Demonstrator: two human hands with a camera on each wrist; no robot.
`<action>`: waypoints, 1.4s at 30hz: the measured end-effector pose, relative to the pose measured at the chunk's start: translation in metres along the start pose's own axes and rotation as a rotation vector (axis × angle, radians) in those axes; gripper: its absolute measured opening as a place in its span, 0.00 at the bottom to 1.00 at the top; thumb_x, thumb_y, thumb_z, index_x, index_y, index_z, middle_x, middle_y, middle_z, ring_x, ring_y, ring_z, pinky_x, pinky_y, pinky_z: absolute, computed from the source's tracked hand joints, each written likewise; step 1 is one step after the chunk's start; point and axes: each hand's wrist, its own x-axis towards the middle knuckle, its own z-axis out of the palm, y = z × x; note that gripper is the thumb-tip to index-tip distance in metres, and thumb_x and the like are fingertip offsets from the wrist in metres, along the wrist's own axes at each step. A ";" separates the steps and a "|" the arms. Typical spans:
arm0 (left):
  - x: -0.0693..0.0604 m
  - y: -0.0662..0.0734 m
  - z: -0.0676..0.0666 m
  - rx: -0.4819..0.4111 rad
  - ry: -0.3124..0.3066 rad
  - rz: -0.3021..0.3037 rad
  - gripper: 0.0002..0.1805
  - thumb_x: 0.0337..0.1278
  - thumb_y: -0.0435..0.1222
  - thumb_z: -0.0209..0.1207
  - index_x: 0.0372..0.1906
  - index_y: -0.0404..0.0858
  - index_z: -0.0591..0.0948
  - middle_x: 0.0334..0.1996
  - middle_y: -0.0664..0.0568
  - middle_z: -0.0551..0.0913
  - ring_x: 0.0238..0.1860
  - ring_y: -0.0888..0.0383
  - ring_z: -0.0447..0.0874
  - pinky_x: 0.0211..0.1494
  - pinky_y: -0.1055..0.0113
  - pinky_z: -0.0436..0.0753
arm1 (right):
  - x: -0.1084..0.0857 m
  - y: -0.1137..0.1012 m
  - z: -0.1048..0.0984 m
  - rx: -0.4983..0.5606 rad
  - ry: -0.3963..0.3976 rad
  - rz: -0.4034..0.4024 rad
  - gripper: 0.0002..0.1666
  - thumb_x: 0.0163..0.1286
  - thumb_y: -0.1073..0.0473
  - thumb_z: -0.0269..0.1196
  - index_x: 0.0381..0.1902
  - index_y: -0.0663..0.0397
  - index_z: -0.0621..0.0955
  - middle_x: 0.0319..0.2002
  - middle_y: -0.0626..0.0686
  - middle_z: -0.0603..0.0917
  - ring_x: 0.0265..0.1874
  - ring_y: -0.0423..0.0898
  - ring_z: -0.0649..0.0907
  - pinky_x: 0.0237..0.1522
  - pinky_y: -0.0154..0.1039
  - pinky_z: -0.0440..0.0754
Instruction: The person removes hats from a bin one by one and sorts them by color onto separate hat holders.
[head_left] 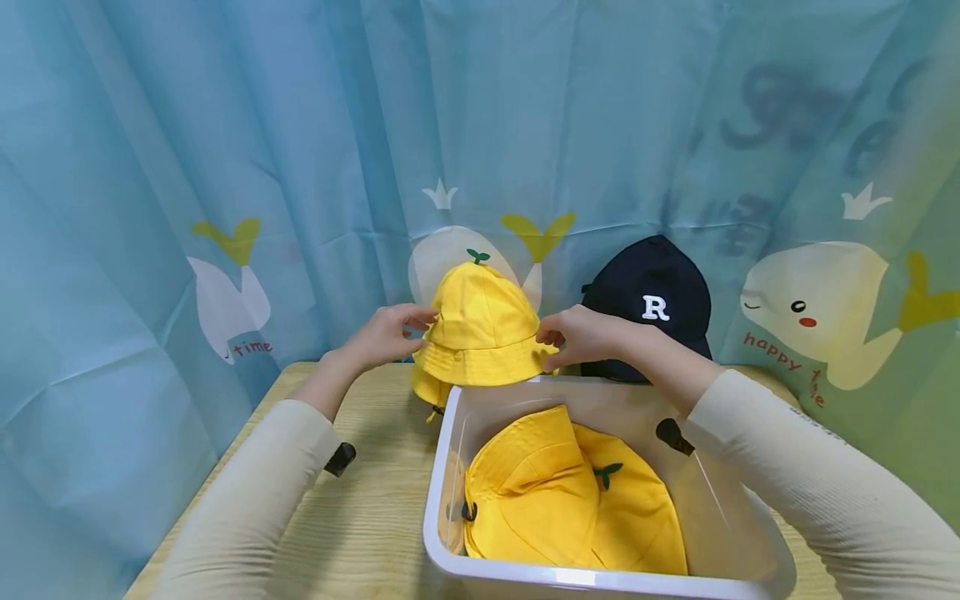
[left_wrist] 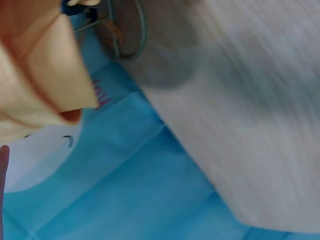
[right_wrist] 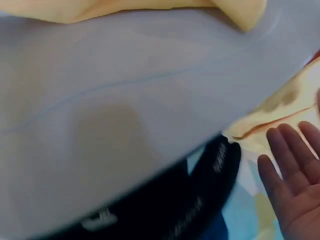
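A yellow bucket hat [head_left: 483, 321] with a green sprout on its crown stands upright behind the box, between both hands. Near its left side is my left hand [head_left: 382, 333], thumb and fingers apart and slightly bent. My right hand [head_left: 581, 329] is beside the right brim; the right wrist view shows its fingers [right_wrist: 292, 150] relaxed and nothing gripped. Whether either hand touches the cloth I cannot tell. More yellow cloth with a dark cord toggle hangs below the brim. Yellow hats [head_left: 540, 500] with a green sprout lie inside the white plastic box [head_left: 438, 483].
A black cap [head_left: 648, 283] with a white R stands behind the box, partly hidden by the right arm. A metal wire loop [left_wrist: 142, 30] shows under the hat in the left wrist view. Behind the wooden table [head_left: 352, 517] hangs a blue printed curtain [head_left: 360, 125].
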 end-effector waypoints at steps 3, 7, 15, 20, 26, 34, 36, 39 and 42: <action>0.003 0.013 -0.009 0.012 -0.030 0.045 0.25 0.54 0.27 0.61 0.59 0.31 0.74 0.52 0.38 0.80 0.48 0.44 0.81 0.50 0.53 0.80 | -0.013 -0.009 -0.005 0.004 0.004 -0.062 0.26 0.59 0.52 0.68 0.49 0.63 0.79 0.47 0.57 0.83 0.45 0.52 0.83 0.48 0.42 0.82; 0.007 0.036 -0.021 -0.009 -0.092 0.114 0.25 0.54 0.28 0.61 0.60 0.30 0.74 0.55 0.38 0.78 0.49 0.45 0.81 0.52 0.50 0.79 | -0.034 -0.022 -0.006 0.012 0.013 -0.158 0.26 0.59 0.48 0.68 0.50 0.59 0.79 0.47 0.54 0.84 0.44 0.48 0.84 0.45 0.40 0.82; 0.019 0.092 -0.038 -0.104 -0.306 0.147 0.29 0.53 0.32 0.65 0.61 0.34 0.72 0.60 0.41 0.73 0.57 0.45 0.76 0.59 0.48 0.75 | -0.073 -0.045 0.001 -0.010 -0.017 -0.258 0.32 0.60 0.36 0.61 0.53 0.52 0.79 0.49 0.48 0.83 0.45 0.43 0.83 0.46 0.40 0.82; 0.031 0.118 -0.036 -0.081 -0.416 0.139 0.31 0.52 0.34 0.65 0.63 0.37 0.72 0.61 0.43 0.72 0.58 0.48 0.76 0.60 0.53 0.75 | -0.104 -0.052 0.004 -0.054 -0.006 -0.254 0.33 0.60 0.32 0.57 0.54 0.48 0.78 0.51 0.44 0.82 0.47 0.40 0.81 0.48 0.41 0.81; 0.055 0.144 -0.029 -0.027 -0.525 0.126 0.32 0.49 0.35 0.68 0.63 0.39 0.73 0.58 0.48 0.76 0.57 0.52 0.77 0.56 0.63 0.78 | -0.132 -0.054 0.015 -0.095 0.071 -0.342 0.29 0.61 0.37 0.61 0.55 0.46 0.77 0.52 0.43 0.80 0.47 0.38 0.81 0.46 0.40 0.81; 0.082 0.171 0.007 -0.064 -0.631 0.172 0.28 0.48 0.36 0.69 0.58 0.38 0.77 0.51 0.51 0.81 0.51 0.60 0.79 0.53 0.73 0.77 | -0.158 -0.060 0.038 -0.196 0.197 -0.470 0.32 0.60 0.39 0.63 0.60 0.44 0.74 0.54 0.40 0.79 0.50 0.40 0.80 0.44 0.40 0.81; 0.085 0.174 0.020 -0.074 -0.662 0.191 0.27 0.49 0.35 0.68 0.58 0.38 0.77 0.50 0.52 0.82 0.49 0.62 0.79 0.52 0.75 0.76 | -0.164 -0.063 0.044 -0.224 0.236 -0.500 0.33 0.60 0.38 0.63 0.61 0.43 0.73 0.55 0.40 0.78 0.51 0.40 0.79 0.45 0.40 0.81; 0.089 0.177 0.038 -0.096 -0.727 0.194 0.26 0.49 0.33 0.67 0.57 0.35 0.77 0.50 0.48 0.82 0.48 0.61 0.80 0.51 0.76 0.77 | -0.171 -0.065 0.051 -0.240 0.313 -0.556 0.35 0.60 0.39 0.63 0.62 0.45 0.72 0.57 0.42 0.77 0.53 0.42 0.78 0.53 0.33 0.75; 0.092 0.179 0.054 -0.113 -0.779 0.182 0.25 0.49 0.32 0.67 0.56 0.33 0.78 0.50 0.45 0.82 0.47 0.60 0.80 0.49 0.77 0.78 | -0.177 -0.066 0.055 -0.227 0.382 -0.580 0.36 0.60 0.40 0.65 0.63 0.48 0.72 0.59 0.44 0.76 0.57 0.43 0.76 0.63 0.27 0.63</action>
